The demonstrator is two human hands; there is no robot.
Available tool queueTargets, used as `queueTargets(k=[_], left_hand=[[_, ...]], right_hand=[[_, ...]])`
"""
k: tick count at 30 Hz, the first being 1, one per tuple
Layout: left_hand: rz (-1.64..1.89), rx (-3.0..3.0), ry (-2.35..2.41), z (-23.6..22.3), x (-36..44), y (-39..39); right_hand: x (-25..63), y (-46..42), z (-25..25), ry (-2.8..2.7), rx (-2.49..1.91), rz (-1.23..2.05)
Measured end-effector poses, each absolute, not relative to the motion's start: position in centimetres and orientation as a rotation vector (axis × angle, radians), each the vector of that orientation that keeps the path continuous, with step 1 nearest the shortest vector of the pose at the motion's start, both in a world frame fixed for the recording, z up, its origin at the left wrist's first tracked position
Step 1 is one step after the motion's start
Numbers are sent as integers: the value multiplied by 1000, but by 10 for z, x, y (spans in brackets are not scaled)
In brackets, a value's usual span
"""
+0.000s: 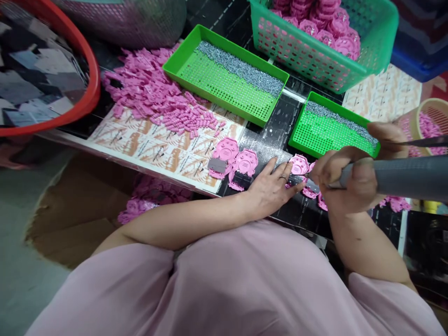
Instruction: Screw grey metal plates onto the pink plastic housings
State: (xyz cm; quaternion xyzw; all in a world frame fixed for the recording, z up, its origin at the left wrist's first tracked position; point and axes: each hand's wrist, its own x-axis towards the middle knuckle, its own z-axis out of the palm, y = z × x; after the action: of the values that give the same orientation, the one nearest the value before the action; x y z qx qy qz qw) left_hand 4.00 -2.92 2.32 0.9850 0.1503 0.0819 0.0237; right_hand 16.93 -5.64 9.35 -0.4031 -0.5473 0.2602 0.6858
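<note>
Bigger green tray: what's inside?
Small metal parts piled along the tray's far side; perforated floor shows nearer. Floor beneath the pile is covered, can't be seen.

A smooth grey floor (16, 233) shows below the glossy black worktable (276, 112).

A person's bare left forearm (192, 214) crosses in front of the torso, bent at the elbow, as the left hand (269, 191) reaches out palm down, its fingers extended and slightly parted. The right forearm (367, 242), also bare, angles upward and inward, while the right hand (352, 182), raised just beside the left, curls its fingers into a closed grip.
</note>
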Motion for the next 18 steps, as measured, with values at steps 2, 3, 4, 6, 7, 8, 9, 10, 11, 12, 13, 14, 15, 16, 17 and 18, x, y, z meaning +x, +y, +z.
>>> queueTargets(k=[2,3,4,6,7,8,9,10,11,12,13,14,15,16,17,18], left_hand=[[332,3071,461,21,40,-29],[381,3081,457,19,40,-29],[426,3089,455,18,39,-29],[497,3100,456,15,39,-30],[522,3100,461,13,39,-30],[544,3096,468,12,39,-30],[558,3092,478,11,40,-30],[570,3088,488,10,40,-31],[576,3083,496,10,40,-31],[579,3078,502,9,41,-32],[583,3072,505,8,41,-32],[590,3063,505,8,41,-32],[598,3054,501,7,41,-31],[609,3045,497,7,41,-31],[620,3041,493,6,41,-31],[628,3043,490,6,41,-30]], right_hand=[[169,-53,92,-1234,-840,571],[170,-51,92,-1246,-817,563],[170,-50,91,-1256,-803,560],[171,-49,91,-1266,-804,561],[171,-49,90,-1272,-814,562],[171,-50,89,-1277,-835,565],[172,-50,88,-1276,-870,566],[172,-51,86,-1271,-908,565],[173,-51,84,-1268,-943,572],[175,-50,83,-1266,-971,585],[176,-49,81,-1271,-985,592],[177,-48,79,-1285,-985,589],[178,-47,77,-1305,-975,576],[178,-45,76,-1324,-966,559],[178,-43,74,-1338,-958,538],[178,-42,73,-1346,-945,521]])
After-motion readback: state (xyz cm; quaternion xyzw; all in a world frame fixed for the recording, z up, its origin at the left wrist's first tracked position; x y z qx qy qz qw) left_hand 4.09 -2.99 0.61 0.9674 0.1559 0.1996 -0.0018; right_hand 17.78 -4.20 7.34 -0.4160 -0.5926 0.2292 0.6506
